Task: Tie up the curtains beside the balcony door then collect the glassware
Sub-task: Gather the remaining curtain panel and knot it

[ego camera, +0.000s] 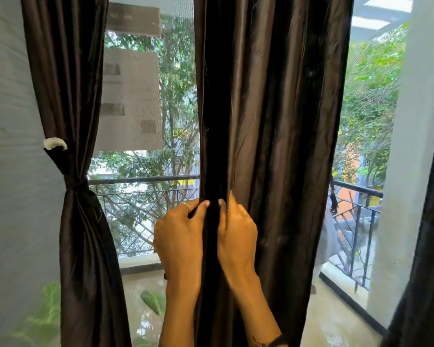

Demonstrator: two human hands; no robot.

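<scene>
A dark brown curtain [78,221] hangs left of the middle curtain, already cinched at its waist by a tie looped to a white wall hook [55,143]. The middle curtain [273,121] hangs loose. The left hand [179,231] and right hand [236,231] sit side by side, each gripping its bunched folds. Beyond it, right, runs a black balcony railing [356,191].

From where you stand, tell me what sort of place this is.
Likely a room in a home, opening onto a balcony: dark curtains, one tied back and one gripped by both hands, with a metal balcony railing and trees outside.
</scene>
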